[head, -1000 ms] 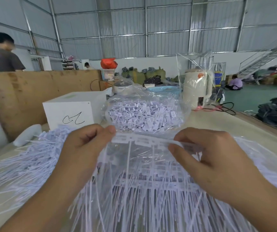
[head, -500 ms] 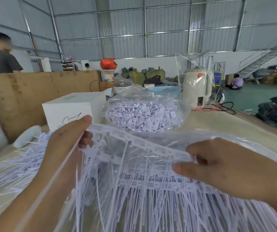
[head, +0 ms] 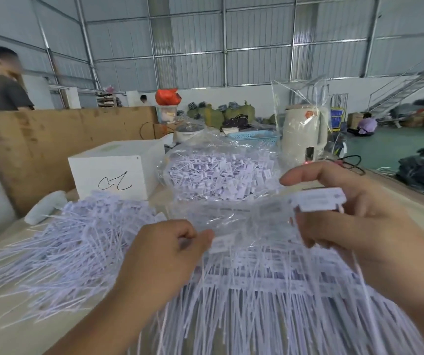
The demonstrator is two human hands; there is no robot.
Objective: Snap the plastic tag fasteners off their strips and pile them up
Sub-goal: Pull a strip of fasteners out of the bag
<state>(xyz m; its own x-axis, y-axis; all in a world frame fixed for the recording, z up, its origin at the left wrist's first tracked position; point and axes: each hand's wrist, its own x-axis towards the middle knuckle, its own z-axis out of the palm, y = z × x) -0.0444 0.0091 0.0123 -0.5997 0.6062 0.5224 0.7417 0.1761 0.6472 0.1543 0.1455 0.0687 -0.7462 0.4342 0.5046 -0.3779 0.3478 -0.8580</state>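
Observation:
My left hand [head: 164, 249] pinches one white tag fastener [head: 222, 244] by its head, low in the middle. Higher on the right, my right hand [head: 354, 226] grips a short piece of strip with tag heads [head: 320, 199]; its index finger is stretched out above. Under both hands lie strips of white fasteners [head: 270, 285] in clear plastic wrap, tails fanning toward me. To the left spreads a pile of loose fasteners [head: 77, 239]. A clear bag of fasteners [head: 221, 175] stands behind.
A white box [head: 118, 170] with a black scribble stands at the back left, in front of a plywood board [head: 52, 139]. A cream kettle [head: 303, 131], a blue basket [head: 254, 137] and a black cable [head: 352, 162] are at the back right. A person [head: 5, 80] stands far left.
The strip held stretched between both hands has come apart. My left hand dropped lower to the middle with a single fastener, and my right hand rose with the short remaining piece.

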